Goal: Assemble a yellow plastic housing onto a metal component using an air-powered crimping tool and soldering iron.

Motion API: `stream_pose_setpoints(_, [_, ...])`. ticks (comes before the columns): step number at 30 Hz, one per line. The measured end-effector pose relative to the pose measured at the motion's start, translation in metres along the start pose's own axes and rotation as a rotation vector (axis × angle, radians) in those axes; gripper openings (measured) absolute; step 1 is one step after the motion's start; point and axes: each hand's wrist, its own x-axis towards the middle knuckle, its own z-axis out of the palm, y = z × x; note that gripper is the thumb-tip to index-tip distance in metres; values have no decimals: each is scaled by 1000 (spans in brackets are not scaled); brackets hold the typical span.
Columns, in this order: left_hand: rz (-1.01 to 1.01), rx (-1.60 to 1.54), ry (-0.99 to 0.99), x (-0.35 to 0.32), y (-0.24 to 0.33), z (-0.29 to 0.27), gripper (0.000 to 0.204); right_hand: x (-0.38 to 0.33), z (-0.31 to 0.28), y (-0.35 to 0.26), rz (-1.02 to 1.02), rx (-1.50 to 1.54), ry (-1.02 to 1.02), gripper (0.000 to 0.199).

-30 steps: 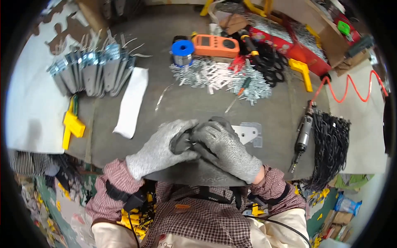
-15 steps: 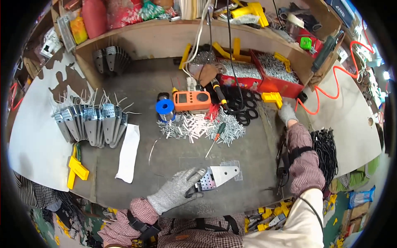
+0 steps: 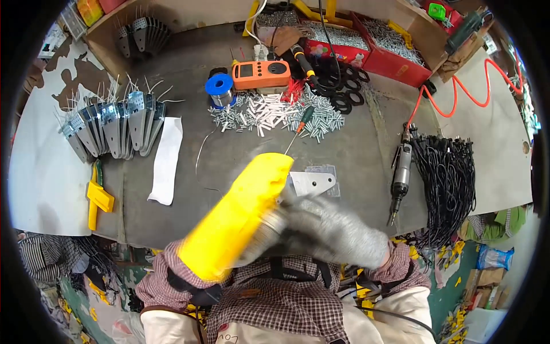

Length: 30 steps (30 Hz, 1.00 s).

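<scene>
A large yellow plastic part (image 3: 235, 212), smeared by motion, is raised slantwise in front of me above my left forearm and glove. My right hand (image 3: 338, 229), in a grey knit glove, reaches in from the right with its fingers closed against the part's lower side. Partly behind the part, my left hand (image 3: 260, 235) is blurred, and its fingers are hidden. Both hands meet at the middle. Just beyond them a grey tapered metal bracket (image 3: 315, 182) lies on the bench, its perforated end covered by the hands.
Wired brackets (image 3: 114, 126), a white strip (image 3: 166, 163) and a yellow clamp-like piece (image 3: 100, 198) lie left. Farther back are a solder spool (image 3: 219, 90), an orange meter (image 3: 260, 74), a screwdriver (image 3: 305, 119) and loose screws (image 3: 326, 123). Right: a power screwdriver (image 3: 402, 175) and black cables (image 3: 447, 183).
My right hand has come back from the far right to the middle, and a yellow part is now raised there. The view has tilted down; the bracket stays on the bench.
</scene>
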Motion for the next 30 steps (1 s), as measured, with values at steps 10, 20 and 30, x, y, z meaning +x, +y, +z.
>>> stream_pose_setpoints(10, [-19, 670, -169, -65, -70, -12, 71, -25, 34, 59, 231, -360, 186, 70])
stream_pose_setpoints(20, [-50, 693, -501, -54, -48, -6, 112, 60, -21, 140, 626, -634, 185, 22])
stream_pose_setpoints(30, [-98, 651, -500, -56, -42, -24, 110, 30, -7, 66, 404, -216, 355, 20])
